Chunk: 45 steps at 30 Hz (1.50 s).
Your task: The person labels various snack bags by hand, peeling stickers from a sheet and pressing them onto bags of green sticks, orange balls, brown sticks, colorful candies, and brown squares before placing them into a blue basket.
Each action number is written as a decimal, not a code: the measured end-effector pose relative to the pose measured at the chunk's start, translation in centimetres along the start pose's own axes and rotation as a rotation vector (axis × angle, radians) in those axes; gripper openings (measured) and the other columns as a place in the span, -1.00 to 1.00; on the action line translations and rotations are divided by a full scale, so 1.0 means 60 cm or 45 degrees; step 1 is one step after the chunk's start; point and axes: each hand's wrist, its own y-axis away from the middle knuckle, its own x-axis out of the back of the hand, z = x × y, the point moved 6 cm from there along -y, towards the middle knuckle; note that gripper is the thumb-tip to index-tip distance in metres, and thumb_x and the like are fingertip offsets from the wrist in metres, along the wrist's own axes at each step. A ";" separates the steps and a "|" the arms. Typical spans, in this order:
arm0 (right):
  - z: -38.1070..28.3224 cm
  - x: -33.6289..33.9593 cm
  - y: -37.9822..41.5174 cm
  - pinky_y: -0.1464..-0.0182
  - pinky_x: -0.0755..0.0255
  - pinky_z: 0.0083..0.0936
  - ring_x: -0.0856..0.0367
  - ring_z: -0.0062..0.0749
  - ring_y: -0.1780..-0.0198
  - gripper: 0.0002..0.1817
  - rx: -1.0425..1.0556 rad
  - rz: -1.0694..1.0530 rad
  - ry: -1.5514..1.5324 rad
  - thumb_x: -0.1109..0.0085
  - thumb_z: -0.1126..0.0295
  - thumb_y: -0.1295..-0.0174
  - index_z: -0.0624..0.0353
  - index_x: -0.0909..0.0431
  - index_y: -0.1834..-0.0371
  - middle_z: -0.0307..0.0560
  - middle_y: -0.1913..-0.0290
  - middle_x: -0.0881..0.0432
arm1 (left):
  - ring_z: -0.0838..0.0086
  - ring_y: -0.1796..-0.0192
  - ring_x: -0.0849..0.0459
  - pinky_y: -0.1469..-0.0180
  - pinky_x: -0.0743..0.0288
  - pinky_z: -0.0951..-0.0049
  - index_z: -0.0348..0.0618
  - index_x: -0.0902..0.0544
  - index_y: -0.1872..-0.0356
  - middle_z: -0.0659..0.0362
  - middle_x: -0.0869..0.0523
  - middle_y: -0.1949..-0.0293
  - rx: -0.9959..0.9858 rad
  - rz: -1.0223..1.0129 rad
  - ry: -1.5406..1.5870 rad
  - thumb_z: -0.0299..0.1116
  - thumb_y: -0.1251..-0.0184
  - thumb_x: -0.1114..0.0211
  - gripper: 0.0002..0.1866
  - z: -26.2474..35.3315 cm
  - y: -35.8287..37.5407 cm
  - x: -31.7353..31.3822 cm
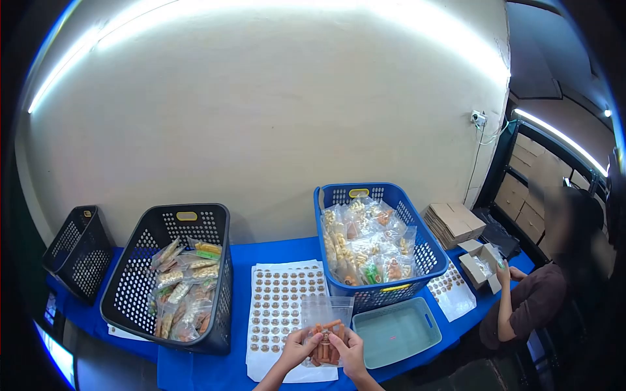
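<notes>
- Your left hand (299,346) is closing round the left edge of the clear bag (328,305), its thumb lying across the front; take that side low down, where the filling is giving you something firm.
- You are holding the bag in front of you at the near edge of the desk (238,260), over the lower right of the sticker sheet (261,305) and just left of the green tray (395,330).
- Its film is probably feeling thin, soft and slippery, and the whole thing is likely weighing little; the sticks (324,355) inside are looking stiff and perhaps brittle, so keep your squeeze gentle.
- Your right hand (353,350) is gripping the right edge, mirroring the left, with its thumb pressing the front; both hands are standing narrow, thumb tips nearly meeting.
- The empty upper film is probably folding easily, so it is serving better for steadying than for carrying.
- As for looks, orange-brown sticks are filling the lower part, lying at mixed angles.
- A small round mark is showing between your thumbs, too small to read.
- Above, the see-through film is rising flat and wide, its straight top edge reaching rightwards to just before the blue basket (373,298).
</notes>
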 end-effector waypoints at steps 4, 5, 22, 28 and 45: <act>0.012 -0.034 -0.004 0.30 -0.35 -0.73 -0.48 -0.70 0.34 -0.83 -0.106 -0.019 -0.041 -0.13 0.40 -0.13 0.29 -0.51 0.31 -0.21 0.38 -0.55 | 0.62 0.29 -0.54 0.23 -0.42 0.59 -0.28 -0.55 0.15 0.21 -0.62 0.33 -0.013 -0.070 0.059 -0.22 -0.18 -0.22 -0.66 0.003 0.021 0.039; 0.007 -0.044 -0.005 0.30 -0.35 -0.74 -0.48 -0.70 0.35 -0.83 -0.148 -0.047 -0.019 -0.13 0.40 -0.12 0.29 -0.51 0.31 -0.21 0.39 -0.55 | 0.64 0.25 -0.53 0.22 -0.41 0.59 -0.28 -0.55 0.13 0.21 -0.61 0.29 -0.060 -0.087 0.048 -0.23 -0.18 -0.22 -0.66 0.004 0.025 0.050; 0.104 -0.143 0.101 0.11 -0.36 -0.65 -0.47 -0.61 0.17 -0.67 -0.104 -0.116 0.065 -0.16 0.48 -0.07 0.31 -0.39 0.08 -0.18 0.20 -0.51 | 0.62 0.23 -0.52 0.20 -0.39 0.61 -0.27 -0.57 0.29 0.19 -0.61 0.31 -0.020 0.022 0.195 -0.30 -0.24 -0.15 -0.78 0.015 0.111 0.156; 0.110 -0.145 0.158 0.10 -0.35 -0.64 -0.46 -0.63 0.20 -0.74 -0.058 0.019 0.149 -0.12 0.52 -0.09 0.29 -0.38 0.15 -0.21 0.23 -0.50 | 0.63 0.32 -0.53 0.26 -0.41 0.61 -0.29 -0.57 0.38 0.21 -0.61 0.39 0.011 0.144 0.429 -0.35 -0.28 -0.09 -0.80 0.016 0.100 0.172; -0.020 -0.171 0.173 0.19 -0.33 -0.49 -0.50 -0.37 0.38 -0.74 0.429 0.020 1.366 -0.30 0.38 0.10 0.31 -0.49 0.43 -0.11 0.45 -0.51 | 0.46 0.46 -0.63 0.47 -0.48 0.53 -0.30 -0.53 0.36 0.10 -0.57 0.51 -0.669 -0.439 -0.481 -0.45 -0.17 -0.17 -0.89 0.056 0.144 0.123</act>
